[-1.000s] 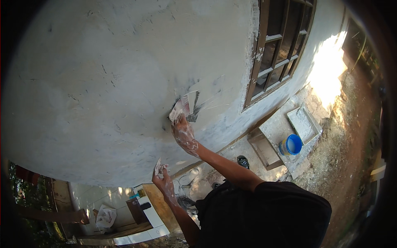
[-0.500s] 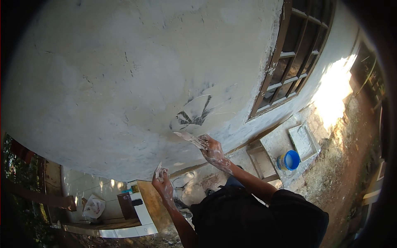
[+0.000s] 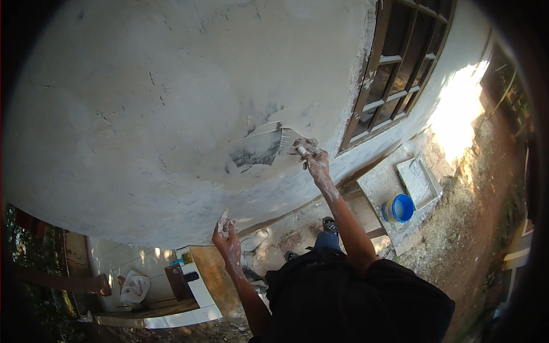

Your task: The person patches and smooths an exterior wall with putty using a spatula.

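Observation:
In my right hand (image 3: 316, 162) is a putty knife (image 3: 289, 139), its blade laid against the pale plastered wall (image 3: 189, 74). The blade sits at the right edge of a dark grey patch (image 3: 257, 150), where thin raised ridges of white putty show. My fingers on that side are closed round the tool and smeared white. Lower and to the left, my left hand (image 3: 229, 240) is held near the wall's foot, also smeared. Its fingers are closed on a small whitish flat piece (image 3: 223, 217); its exact kind is not clear.
A brown-framed window (image 3: 394, 74) is set into the wall at right. Below it, a blue bucket (image 3: 398, 208) and a shallow pale tray (image 3: 419, 182) rest on a slab. At lower left are a tiled ledge (image 3: 204, 300) and a white bag (image 3: 135, 287).
My right hand and the putty knife have moved up and right across the dark patch, which now looks broader and streaked. My left hand has barely moved.

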### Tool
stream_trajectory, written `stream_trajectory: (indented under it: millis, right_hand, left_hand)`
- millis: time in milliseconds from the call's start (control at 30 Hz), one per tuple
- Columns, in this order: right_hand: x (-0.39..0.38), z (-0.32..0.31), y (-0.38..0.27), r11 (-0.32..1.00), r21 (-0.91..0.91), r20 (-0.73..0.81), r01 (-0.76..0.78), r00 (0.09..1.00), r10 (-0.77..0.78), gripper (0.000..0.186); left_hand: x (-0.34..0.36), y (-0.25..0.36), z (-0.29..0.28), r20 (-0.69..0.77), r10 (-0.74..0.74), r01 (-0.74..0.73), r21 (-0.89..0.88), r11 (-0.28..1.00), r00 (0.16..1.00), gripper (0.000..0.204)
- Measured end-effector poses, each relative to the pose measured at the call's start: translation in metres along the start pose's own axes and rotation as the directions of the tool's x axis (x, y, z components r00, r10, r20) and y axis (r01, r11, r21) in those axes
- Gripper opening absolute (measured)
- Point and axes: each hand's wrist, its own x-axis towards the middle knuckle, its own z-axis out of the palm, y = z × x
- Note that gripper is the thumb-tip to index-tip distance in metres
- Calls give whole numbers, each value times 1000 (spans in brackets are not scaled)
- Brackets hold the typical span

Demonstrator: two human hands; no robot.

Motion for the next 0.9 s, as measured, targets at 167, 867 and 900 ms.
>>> stream_trajectory:
  millis: [167,867,900]
  right_hand:
    - [-43,-24,-13,937,291,-136,196,977,-162,19]
    - [-59,62,-57,849,7,151,529,838,-524,28]
    - [-43,60,-56,850,4,144,526,841,-521,28]
  left_hand:
    - [-1,3,-1,-25,-48,47,-26,999,999,33]
    - [-13,9,1,1,-67,67,-61,996,998,34]
    - [-12,11,4,-3,-45,44,-90,995,999,34]
